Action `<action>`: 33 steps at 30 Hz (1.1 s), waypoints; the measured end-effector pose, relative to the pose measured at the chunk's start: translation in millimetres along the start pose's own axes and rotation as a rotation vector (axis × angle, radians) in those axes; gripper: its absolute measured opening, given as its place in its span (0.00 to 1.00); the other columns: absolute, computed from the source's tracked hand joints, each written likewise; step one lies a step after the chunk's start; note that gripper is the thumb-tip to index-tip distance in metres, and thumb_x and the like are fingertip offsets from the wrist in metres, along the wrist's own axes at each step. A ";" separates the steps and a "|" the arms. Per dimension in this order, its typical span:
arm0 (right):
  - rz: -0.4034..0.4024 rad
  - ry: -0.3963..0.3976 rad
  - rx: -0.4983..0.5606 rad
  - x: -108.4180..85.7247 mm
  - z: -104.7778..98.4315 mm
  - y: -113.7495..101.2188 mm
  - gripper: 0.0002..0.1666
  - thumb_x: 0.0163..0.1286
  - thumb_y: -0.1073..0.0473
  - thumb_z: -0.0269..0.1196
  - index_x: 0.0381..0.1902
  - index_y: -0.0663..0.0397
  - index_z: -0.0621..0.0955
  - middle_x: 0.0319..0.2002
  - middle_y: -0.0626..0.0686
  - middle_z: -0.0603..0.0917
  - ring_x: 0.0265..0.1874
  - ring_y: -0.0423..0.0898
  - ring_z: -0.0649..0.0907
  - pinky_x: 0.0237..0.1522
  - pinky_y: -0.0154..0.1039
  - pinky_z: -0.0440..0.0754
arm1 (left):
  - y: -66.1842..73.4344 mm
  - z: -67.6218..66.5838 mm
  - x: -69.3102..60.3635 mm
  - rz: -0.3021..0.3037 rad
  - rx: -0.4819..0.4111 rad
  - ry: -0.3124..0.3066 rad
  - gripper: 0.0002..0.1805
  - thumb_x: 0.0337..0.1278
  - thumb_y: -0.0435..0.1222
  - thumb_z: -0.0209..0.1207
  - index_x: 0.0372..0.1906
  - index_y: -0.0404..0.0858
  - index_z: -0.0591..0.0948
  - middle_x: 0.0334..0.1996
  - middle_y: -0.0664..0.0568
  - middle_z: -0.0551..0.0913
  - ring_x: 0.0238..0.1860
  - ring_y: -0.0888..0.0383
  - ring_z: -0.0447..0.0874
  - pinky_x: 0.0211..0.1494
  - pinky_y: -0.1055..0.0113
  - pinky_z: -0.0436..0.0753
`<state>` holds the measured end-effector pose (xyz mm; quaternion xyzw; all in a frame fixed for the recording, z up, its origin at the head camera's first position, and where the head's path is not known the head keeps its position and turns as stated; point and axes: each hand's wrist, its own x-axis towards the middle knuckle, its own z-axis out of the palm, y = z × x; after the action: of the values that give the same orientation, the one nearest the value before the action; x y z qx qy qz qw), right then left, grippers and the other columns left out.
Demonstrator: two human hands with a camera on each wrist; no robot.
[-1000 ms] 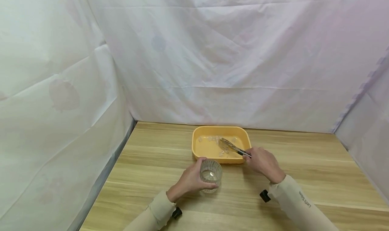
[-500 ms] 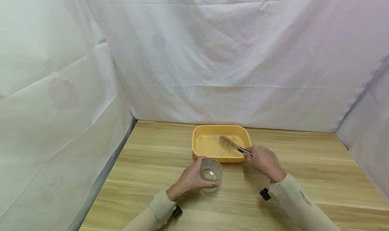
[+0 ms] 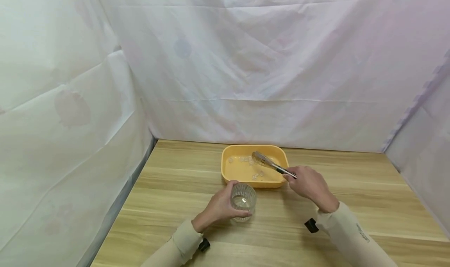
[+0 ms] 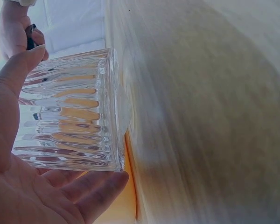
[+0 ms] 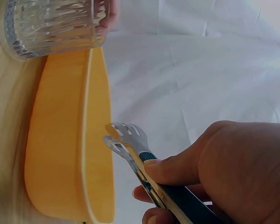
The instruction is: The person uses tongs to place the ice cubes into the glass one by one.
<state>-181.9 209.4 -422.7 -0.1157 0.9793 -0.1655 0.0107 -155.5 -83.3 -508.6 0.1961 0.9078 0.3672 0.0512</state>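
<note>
My left hand (image 3: 222,205) curls around a clear ribbed glass (image 3: 243,202) that stands upright on the table, thumb and fingers on opposite sides. In the left wrist view the glass (image 4: 74,112) fills the hand's grip. Metal tongs (image 3: 268,163) with dark grips are held in my right hand (image 3: 309,185), over the yellow tray (image 3: 225,173). The right wrist view has the tips of the tongs (image 5: 123,135) near each other above the tray's rim (image 5: 86,140); whether they hold a clear piece, I cannot tell. Several small clear cubes (image 3: 254,177) lie in the tray.
The wooden table (image 3: 175,181) carries the tray near its back edge, just behind the glass. White printed sheeting (image 3: 246,64) hangs at the back, and more covers the left and right sides.
My right hand has shifted slightly to the right, and the tongs have lifted from among the cubes. The left hand and glass stay where they were.
</note>
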 end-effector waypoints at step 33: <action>-0.132 0.159 0.029 -52.1 -35.7 -32.5 0.02 0.70 0.51 0.64 0.37 0.36 0.84 0.13 0.37 0.65 0.10 0.35 0.61 0.15 0.32 0.59 | 3.4 -0.3 0.0 -0.013 -0.004 0.003 0.57 0.30 0.62 0.77 0.68 0.45 0.63 0.53 0.46 0.81 0.51 0.49 0.82 0.50 0.54 0.82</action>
<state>-126.1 203.0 -379.3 -0.1663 0.9649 -0.1887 -0.0762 -154.5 -81.3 -506.0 0.1897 0.9084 0.3690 0.0526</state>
